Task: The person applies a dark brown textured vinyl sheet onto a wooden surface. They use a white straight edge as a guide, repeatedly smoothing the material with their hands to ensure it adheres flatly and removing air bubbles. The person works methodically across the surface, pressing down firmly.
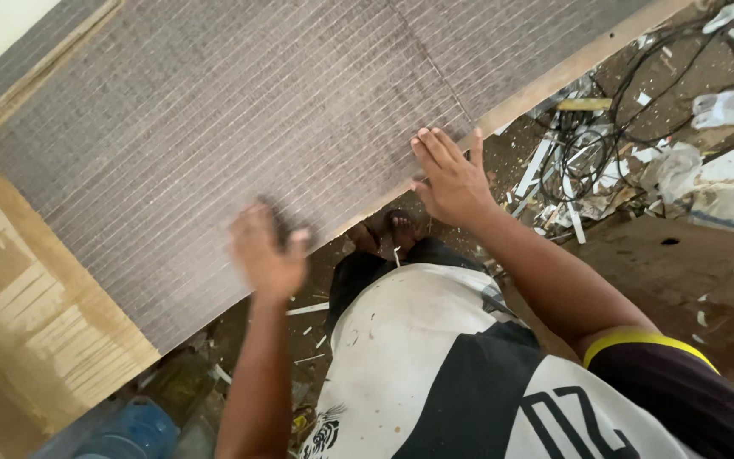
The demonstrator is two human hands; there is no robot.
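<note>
L hand (pixel 267 252) & R hand (pixel 448 180) flat, fingers spread, on ribbed grey-brown laminate sheet (pixel 239 127).

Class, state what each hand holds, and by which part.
Nothing is gripped. The right hand lies flat on the brown laminate sheet near its edge; the blurred left hand rests on it too.

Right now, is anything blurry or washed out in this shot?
In the head view the left hand is smeared by motion blur at the edge of the brown ribbed sheet, while the right hand, pressed flat on it, is sharp; the white scraps top right look overexposed.
</note>
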